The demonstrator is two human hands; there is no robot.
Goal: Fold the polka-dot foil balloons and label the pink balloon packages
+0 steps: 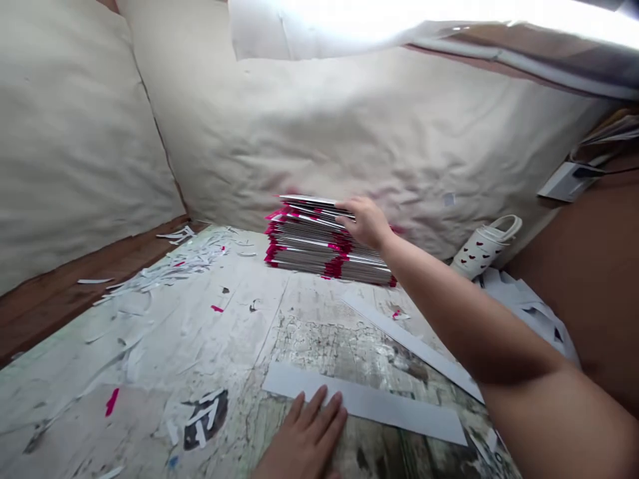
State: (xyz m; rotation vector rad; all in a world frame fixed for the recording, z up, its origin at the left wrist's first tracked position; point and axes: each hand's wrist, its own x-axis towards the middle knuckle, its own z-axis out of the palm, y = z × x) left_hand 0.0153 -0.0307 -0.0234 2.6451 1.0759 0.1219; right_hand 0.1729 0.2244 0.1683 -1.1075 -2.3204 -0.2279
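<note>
A stack of flat white-grey card pieces (304,253) with bright pink tape along the edges stands against the back covering. My right hand (368,223) is stretched out to its top, fingers closed over the edge of the upper card piece (312,200). My left hand (307,429) lies flat, fingers spread, with its fingertips on a long white strip (389,406) at the front of the table. Another white strip (414,346) lies slantwise under my right forearm.
Paper scraps (170,266) are heaped along the table's left side, with pink bits (112,402) scattered about. A white holder with dark hearts (480,249) leans at the back right, near crumpled white paper (529,309). A white box (569,181) with a cable is above.
</note>
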